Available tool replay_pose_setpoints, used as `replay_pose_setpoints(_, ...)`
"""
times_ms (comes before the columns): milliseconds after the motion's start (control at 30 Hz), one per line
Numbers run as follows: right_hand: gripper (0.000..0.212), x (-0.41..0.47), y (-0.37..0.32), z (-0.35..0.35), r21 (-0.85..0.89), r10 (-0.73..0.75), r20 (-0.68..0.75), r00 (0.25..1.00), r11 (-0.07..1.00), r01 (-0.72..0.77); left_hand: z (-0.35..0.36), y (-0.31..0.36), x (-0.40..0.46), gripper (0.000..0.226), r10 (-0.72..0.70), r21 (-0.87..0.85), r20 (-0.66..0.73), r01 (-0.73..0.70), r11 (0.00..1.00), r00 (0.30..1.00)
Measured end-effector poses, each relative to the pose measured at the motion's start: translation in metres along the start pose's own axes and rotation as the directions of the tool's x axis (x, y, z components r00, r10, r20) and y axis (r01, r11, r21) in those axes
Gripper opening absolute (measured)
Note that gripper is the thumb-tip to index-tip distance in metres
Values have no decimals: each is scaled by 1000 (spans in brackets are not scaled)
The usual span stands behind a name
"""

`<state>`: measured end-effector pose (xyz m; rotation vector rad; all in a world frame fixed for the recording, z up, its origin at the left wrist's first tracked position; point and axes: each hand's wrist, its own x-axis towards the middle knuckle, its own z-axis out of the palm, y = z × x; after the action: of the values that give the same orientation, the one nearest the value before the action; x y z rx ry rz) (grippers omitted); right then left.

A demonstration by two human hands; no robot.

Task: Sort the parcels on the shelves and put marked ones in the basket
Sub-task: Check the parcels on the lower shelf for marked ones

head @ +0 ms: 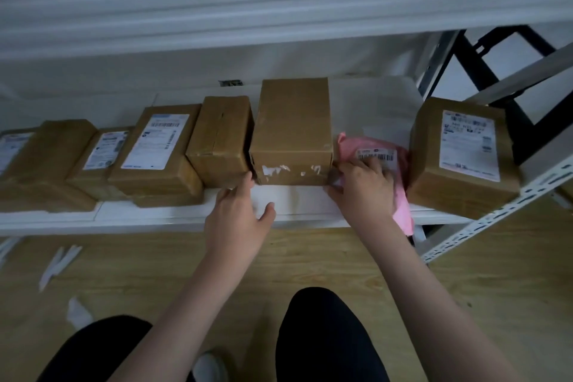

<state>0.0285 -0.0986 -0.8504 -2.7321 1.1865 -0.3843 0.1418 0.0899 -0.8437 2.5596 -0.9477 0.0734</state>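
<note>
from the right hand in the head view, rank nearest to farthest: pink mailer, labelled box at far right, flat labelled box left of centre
1. pink mailer: under the right hand, touching it.
2. labelled box at far right: just beyond the mailer, at the shelf's right end.
3. flat labelled box: well to the left, past two plain boxes.

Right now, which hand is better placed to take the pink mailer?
Right. The right hand already rests on the pink mailer, fingers over its label. The left hand is at the left lower corner of the tall brown box, which stands between it and the mailer.
</note>
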Motion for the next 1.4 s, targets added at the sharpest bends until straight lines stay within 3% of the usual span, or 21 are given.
replay_pose_setpoints(300,40,-5,-7,-19,20,-12,6,1000,1000,12,4,10,19,86,-22,-136,-34,17,991,999)
replay_pose_setpoints(400,27,-9,-4,-21,93,-25,-9,1000,995,25,3,13,21,96,-7,-210,0,6,978,1000)
replay_pose_setpoints(467,18,-13,-4,-22,139,-27,-23,999,990,30,1,13,16,95,4,-226,13,-1,974,1000)
replay_pose_setpoints(567,23,-30,-5,-30,188,-28,-31,999,982,34,-9,14,-1,83,31,-247,29,-22,969,999)
replay_pose_setpoints(700,27,-70,-1,-35,234,-39,-88,995,971,59,-25,7,-44,72,87,-205,90,-67,977,992)
replay_pose_setpoints(867,49,-115,6,-34,283,-60,-9,998,957,60,-48,-8,-82,57,85,-86,148,-72,994,985)
replay_pose_setpoints(1000,52,-142,7,-21,371,41,29,999,927,-49,-63,-9,-79,58,121,9,59,-122,993,991)
replay_pose_setpoints(1133,53,-144,8,-3,381,124,230,965,901,-207,-65,-5,-67,64,251,99,53,-255,962,967)
replay_pose_setpoints(1233,43,-133,8,0,498,96,333,938,827,-261,-63,-3,-63,60,288,141,74,-296,945,955)
replay_pose_setpoints(1400,21,-124,2,-14,763,39,371,928,557,-329,-66,-19,-67,61,247,66,55,-251,966,967)
